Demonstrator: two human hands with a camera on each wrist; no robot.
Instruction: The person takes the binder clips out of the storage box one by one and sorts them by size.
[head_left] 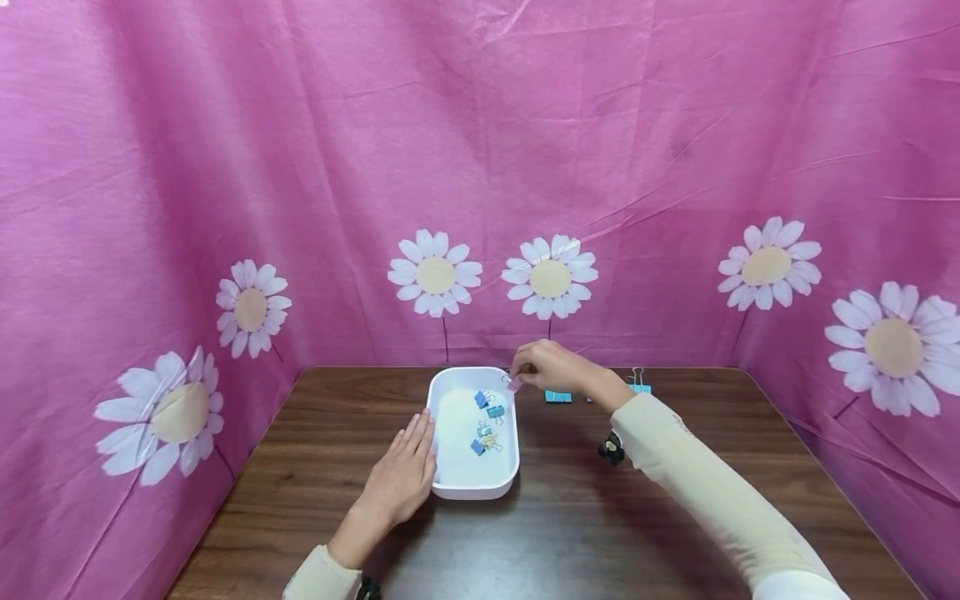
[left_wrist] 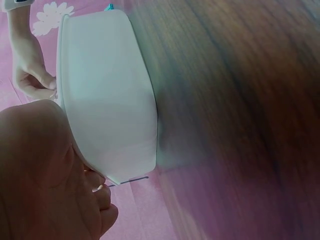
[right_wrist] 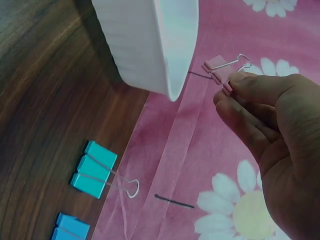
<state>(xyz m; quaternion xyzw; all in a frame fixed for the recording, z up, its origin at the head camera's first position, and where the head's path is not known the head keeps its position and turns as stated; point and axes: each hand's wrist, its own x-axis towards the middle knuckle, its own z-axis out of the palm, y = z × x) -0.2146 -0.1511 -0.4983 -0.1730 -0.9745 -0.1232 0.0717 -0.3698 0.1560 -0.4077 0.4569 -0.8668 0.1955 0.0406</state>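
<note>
A white tray [head_left: 474, 490] sits mid-table, and several small blue and teal binder clips [head_left: 487, 412] lie inside it. My left hand [head_left: 422, 427] lies flat on the table, its straight fingers touching the tray's left wall [left_wrist: 110, 95]. My right hand [head_left: 519, 380] hovers over the tray's far right corner. It pinches a pink binder clip [right_wrist: 219, 70] between thumb and fingertips [right_wrist: 250, 87], just beyond the tray's rim [right_wrist: 177, 55].
A teal binder clip [head_left: 557, 397] and another one [head_left: 640, 387] lie on the dark wooden table [head_left: 600, 533], right of the tray; the right wrist view shows a teal clip [right_wrist: 95, 170] and a blue one [right_wrist: 70, 229]. Pink daisy-print cloth [head_left: 480, 167] walls in three sides.
</note>
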